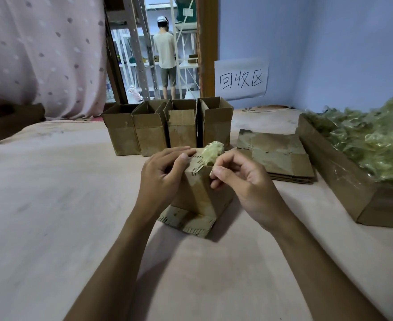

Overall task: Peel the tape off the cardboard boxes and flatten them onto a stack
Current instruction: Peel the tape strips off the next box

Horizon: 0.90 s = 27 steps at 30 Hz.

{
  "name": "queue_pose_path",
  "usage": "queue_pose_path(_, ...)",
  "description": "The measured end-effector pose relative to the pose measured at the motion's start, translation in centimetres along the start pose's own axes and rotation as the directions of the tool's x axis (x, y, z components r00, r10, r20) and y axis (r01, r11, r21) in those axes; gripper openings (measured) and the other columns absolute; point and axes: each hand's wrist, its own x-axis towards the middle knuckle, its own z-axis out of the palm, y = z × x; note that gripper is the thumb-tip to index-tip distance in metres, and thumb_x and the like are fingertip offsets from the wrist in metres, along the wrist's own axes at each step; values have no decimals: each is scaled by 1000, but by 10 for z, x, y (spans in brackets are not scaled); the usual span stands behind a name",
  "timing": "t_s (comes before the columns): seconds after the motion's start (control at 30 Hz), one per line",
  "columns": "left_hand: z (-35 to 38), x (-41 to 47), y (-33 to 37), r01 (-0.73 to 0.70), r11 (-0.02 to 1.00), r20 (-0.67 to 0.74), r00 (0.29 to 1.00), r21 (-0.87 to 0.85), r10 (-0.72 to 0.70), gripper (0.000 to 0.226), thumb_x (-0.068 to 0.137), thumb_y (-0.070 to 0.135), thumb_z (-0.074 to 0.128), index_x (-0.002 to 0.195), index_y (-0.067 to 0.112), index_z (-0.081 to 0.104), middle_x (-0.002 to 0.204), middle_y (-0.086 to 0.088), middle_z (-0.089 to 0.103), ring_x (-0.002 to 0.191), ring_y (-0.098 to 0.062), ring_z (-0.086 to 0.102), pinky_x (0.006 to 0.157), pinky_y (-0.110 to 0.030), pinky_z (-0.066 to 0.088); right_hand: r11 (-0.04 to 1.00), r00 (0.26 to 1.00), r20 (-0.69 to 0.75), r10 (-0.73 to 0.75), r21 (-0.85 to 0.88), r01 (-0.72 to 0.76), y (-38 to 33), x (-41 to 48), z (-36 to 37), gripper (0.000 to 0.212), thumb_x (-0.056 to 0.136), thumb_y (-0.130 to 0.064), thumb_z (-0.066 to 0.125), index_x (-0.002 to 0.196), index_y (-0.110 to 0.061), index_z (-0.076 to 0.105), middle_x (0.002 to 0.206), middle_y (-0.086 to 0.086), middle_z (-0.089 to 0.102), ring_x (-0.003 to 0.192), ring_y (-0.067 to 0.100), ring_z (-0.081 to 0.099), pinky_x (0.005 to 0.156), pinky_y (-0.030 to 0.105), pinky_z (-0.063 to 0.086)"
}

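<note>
Over the pink surface [51, 205] | left hand [160, 179] grips box [202, 202] | right hand [244, 181] pinches tape wad [211, 152]

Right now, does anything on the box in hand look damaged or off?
The held box has torn skin on its top flap and bottom flap, with bare corrugation showing. A tape wad clings to the top edge, pinched by the right hand; the left hand grips the box.

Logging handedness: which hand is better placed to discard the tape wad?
Probably right. The right hand pinches the tape wad, and the tape-filled box lies on that side; the left hand holds the cardboard box.
</note>
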Motion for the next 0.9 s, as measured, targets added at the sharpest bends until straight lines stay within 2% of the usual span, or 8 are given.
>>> queue_pose_path(0.1, 0, 0, 0, -4, 1000, 0, 1000, -1, 4, 36, 100, 37, 50, 116, 24, 79, 118, 11, 75, 116, -8, 66, 98, -48, 53, 999, 1000, -26, -17, -32, 16, -1, 0, 2, 10, 101, -3, 58, 92, -4, 60, 85, 13, 62, 76, 17, 67, 75, 22, 52)
queue_pose_path(0.2, 1, 0, 1, 0, 1000, -1, 1000, -2, 0, 36, 100, 39, 50, 115, 26, 79, 118, 13, 74, 117, -7, 65, 98, -49, 53, 997, 998, -44, -35, -70, 32, 0, 0, 2, 11, 103, -4, 56, 93, -7, 59, 83, 4, 61, 75, 17, 68, 74, 22, 52)
queue_pose_path(0.4, 3, 0, 2, -2, 1000, 2, 1000, 22, 2, 38, 100, 41, 49, 116, 26, 79, 118, 14, 74, 116, -6, 65, 98, -51, 53, 989, 993, -111, -41, -149, 24, 3, -2, 3, 10, 106, -12, 52, 96, -10, 54, 86, 0, 59, 62, 26, 72, 61, 38, 58)
queue_pose_path(0.47, 3, 0, 2, -2, 1000, 1, 1000, 21, 2, 37, 100, 41, 49, 116, 27, 79, 118, 15, 74, 116, -7, 65, 98, -52, 52, 966, 989, -116, -92, -251, 60, 5, -2, 2, 10, 107, -16, 52, 97, -17, 55, 85, -6, 61, 59, 22, 71, 59, 42, 59)
queue_pose_path(0.6, 5, -1, 1, 2, 999, -2, 1000, 43, -2, 39, 100, 44, 48, 117, 28, 79, 119, 16, 74, 118, -8, 64, 99, -55, 51, 820, 943, -136, -305, -541, 187, 14, -1, -1, 8, 102, -21, 63, 100, -21, 56, 84, -9, 63, 67, 13, 68, 59, 39, 57)
queue_pose_path(0.73, 6, -1, 0, 2, 999, -8, 1000, 54, -1, 41, 99, 45, 47, 116, 27, 79, 119, 15, 74, 117, -8, 65, 98, -56, 51, 808, 917, -177, -359, -550, 210, 17, 0, -1, 25, 98, -28, 67, 119, -29, 54, 89, -11, 62, 71, 14, 68, 56, 41, 58)
queue_pose_path(0.83, 7, -1, 0, 4, 999, -14, 1000, 48, -4, 39, 99, 45, 47, 116, 30, 79, 118, 18, 73, 117, -6, 64, 99, -56, 51, 762, 911, -108, -399, -592, 264, 17, 1, -1, 40, 100, -22, 65, 138, -31, 59, 98, -23, 61, 76, 7, 67, 64, 38, 60)
queue_pose_path(0.9, 7, -1, -1, 6, 999, -12, 1000, 48, -5, 39, 99, 46, 47, 116, 30, 79, 119, 18, 73, 118, -6, 64, 99, -56, 50, 755, 923, -81, -376, -605, 254, 17, 1, -3, 41, 102, -18, 63, 141, -30, 61, 117, -20, 66, 87, 0, 64, 75, 36, 62)
